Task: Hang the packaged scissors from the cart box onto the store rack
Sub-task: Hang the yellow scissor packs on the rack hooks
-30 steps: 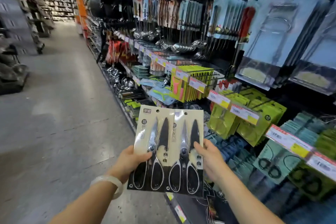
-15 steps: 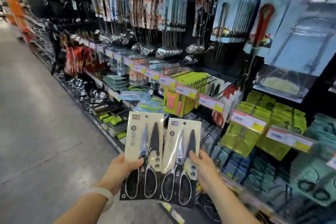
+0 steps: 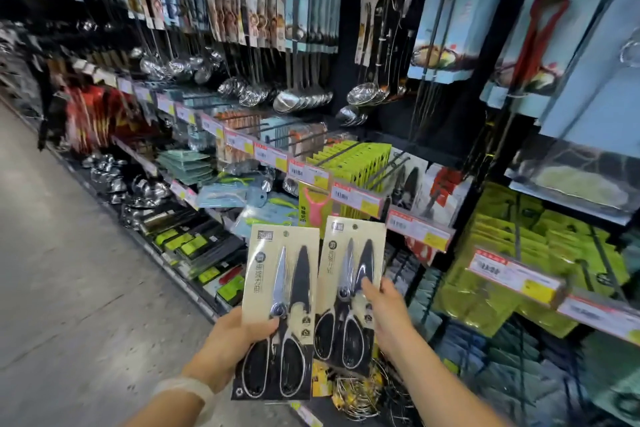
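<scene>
Head view: two packaged scissors held up in front of the store rack (image 3: 450,163), neither on a hook. Left hand (image 3: 230,343) grips the left scissors pack (image 3: 280,308) at its lower left edge, thumb pinched over the card front near the pivot, other fingers hidden behind. Right hand (image 3: 388,314) holds the right scissors pack (image 3: 349,291) at its right edge, thumb laid on the front by the blade cover, fingers behind the card, can't tell how they lie. Packs side by side, edges just touching or overlapping slightly, both upright, right one tilted a little and higher. White wristband (image 3: 187,388) on left wrist. Rack behind: price tags (image 3: 419,229) along hook ends, green packs (image 3: 349,159), hanging ladles (image 3: 298,97), pink peeler (image 3: 315,208) just above the packs. Grey aisle floor (image 3: 69,270) at left.
</scene>
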`<state>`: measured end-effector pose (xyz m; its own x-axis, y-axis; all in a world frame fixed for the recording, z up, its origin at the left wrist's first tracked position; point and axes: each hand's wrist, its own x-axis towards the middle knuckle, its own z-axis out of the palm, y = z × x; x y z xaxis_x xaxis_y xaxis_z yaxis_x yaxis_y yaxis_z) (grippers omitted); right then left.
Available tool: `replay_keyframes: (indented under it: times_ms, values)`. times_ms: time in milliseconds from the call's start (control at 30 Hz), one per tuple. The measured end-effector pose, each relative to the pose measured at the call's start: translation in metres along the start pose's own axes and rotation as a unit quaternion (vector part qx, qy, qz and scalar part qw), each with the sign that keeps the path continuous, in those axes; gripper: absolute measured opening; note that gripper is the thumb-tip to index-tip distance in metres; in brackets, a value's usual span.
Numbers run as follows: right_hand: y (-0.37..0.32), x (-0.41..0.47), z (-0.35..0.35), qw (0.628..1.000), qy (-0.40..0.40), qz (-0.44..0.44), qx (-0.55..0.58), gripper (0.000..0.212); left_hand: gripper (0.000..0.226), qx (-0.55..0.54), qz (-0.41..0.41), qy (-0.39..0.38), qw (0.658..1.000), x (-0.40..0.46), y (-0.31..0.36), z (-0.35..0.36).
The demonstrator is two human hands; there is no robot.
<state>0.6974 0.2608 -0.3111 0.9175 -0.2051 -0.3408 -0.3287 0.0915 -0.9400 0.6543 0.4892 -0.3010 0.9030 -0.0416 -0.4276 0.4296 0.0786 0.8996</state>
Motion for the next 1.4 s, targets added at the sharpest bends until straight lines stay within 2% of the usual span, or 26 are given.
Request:
replay_keyframes:
  times_ms: [167, 300, 367, 533, 667, 733, 767, 833, 867, 933, 967, 1067, 1100, 1167, 1233, 1267, 1367, 1400]
  values:
    - [-0.024, 0.038, 0.006, 0.999, 0.009, -0.047, -0.004, 0.015, 0.06, 0.018, 0.013, -0.021, 1.0, 0.033, 0.019, 0.003]
    - [-0.032, 0.061, 0.003, 0.999, 0.019, -0.044, 0.02, 0.055, 0.04, 0.029, 0.007, -0.035, 0.999, 0.055, 0.022, 0.013]
    - [-0.029, 0.068, 0.0, 0.999, 0.02, -0.045, 0.023, 0.065, 0.036, 0.036, 0.007, -0.034, 0.999, 0.066, 0.019, 0.015]
    - [-0.022, 0.069, 0.001, 0.998, 0.034, -0.045, 0.033, 0.048, 0.016, 0.055, 0.016, -0.068, 0.996, 0.083, 0.019, 0.021]
    - [-0.022, 0.077, 0.005, 0.994, 0.043, -0.025, 0.095, 0.053, 0.015, 0.085, 0.02, -0.086, 0.992, 0.093, 0.023, 0.018]
    - [-0.021, 0.086, 0.006, 0.994, 0.063, -0.004, 0.091, 0.041, 0.013, 0.097, 0.02, -0.092, 0.991, 0.1, 0.025, 0.017]
    - [-0.023, 0.087, 0.007, 0.994, 0.072, 0.006, 0.081, 0.032, 0.014, 0.1, 0.015, -0.095, 0.99, 0.102, 0.027, 0.016]
    - [-0.024, 0.09, 0.008, 0.995, 0.092, 0.015, 0.046, 0.03, 0.019, 0.104, 0.002, -0.106, 0.989, 0.105, 0.033, 0.014]
    - [-0.026, 0.092, 0.008, 0.993, 0.11, 0.02, 0.025, 0.031, 0.028, 0.116, -0.006, -0.115, 0.987, 0.108, 0.036, 0.011]
    - [-0.028, 0.094, 0.005, 0.988, 0.155, 0.014, 0.008, 0.027, 0.061, 0.146, -0.002, -0.141, 0.979, 0.114, 0.039, 0.006]
    - [-0.028, 0.093, 0.003, 0.984, 0.177, 0.003, 0.009, 0.021, 0.068, 0.161, -0.005, -0.149, 0.976, 0.115, 0.041, 0.003]
    - [-0.027, 0.084, 0.002, 0.973, 0.227, -0.016, 0.038, 0.014, 0.057, 0.172, -0.021, -0.166, 0.971, 0.123, 0.041, 0.001]
    - [-0.025, 0.08, 0.004, 0.974, 0.217, -0.006, 0.056, 0.018, 0.047, 0.179, -0.021, -0.172, 0.968, 0.124, 0.041, 0.003]
    - [-0.016, 0.069, 0.01, 0.99, 0.105, 0.046, 0.088, 0.033, 0.034, 0.182, -0.023, -0.186, 0.965, 0.133, 0.037, 0.006]
    - [-0.003, 0.055, 0.021, 0.994, -0.022, 0.086, 0.057, 0.038, 0.035, 0.176, -0.023, -0.177, 0.968, 0.138, 0.033, 0.011]
    - [0.003, 0.049, 0.025, 0.995, -0.043, 0.083, 0.032, 0.034, 0.036, 0.171, -0.025, -0.178, 0.969, 0.138, 0.033, 0.014]
    - [0.014, 0.039, 0.037, 0.999, 0.018, 0.034, 0.01, 0.019, 0.058, 0.189, -0.024, -0.183, 0.965, 0.144, 0.027, 0.02]
    - [0.015, 0.038, 0.038, 0.999, 0.039, 0.02, 0.0, 0.019, 0.055, 0.2, -0.016, -0.19, 0.961, 0.146, 0.025, 0.023]
